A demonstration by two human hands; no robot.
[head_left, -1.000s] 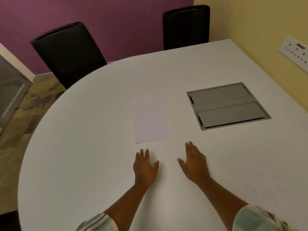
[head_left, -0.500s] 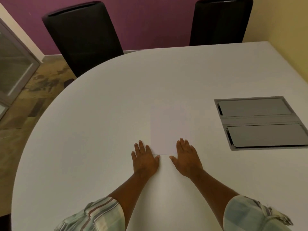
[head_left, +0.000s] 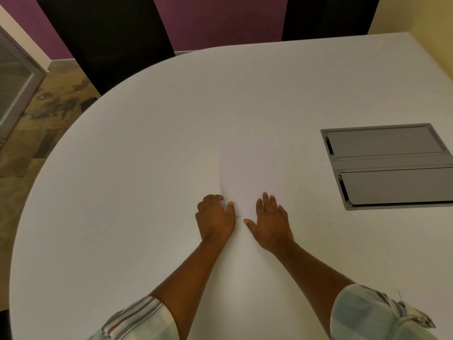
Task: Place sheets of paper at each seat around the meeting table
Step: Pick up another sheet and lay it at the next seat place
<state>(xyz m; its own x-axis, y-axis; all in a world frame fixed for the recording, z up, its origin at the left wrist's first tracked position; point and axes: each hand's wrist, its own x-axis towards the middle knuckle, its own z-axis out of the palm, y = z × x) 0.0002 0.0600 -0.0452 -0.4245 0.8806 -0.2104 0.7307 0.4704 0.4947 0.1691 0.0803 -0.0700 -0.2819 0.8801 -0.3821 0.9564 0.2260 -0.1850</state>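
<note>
A white sheet of paper lies on the white meeting table just ahead of my hands. My left hand has its fingers curled at the sheet's near left corner, with the thumb on top of the paper; the sheet's left edge bows up slightly there. My right hand lies flat with its fingers apart, the fingertips resting on the sheet's near right edge.
Two black chairs stand at the far side, one at the left and one at the right. A grey cable hatch is set into the table at the right. A glass door frame is at the far left.
Both hands have moved forward to the sheet's near edge. My left fingers have curled onto its corner, and the right fingertips now rest on it.
</note>
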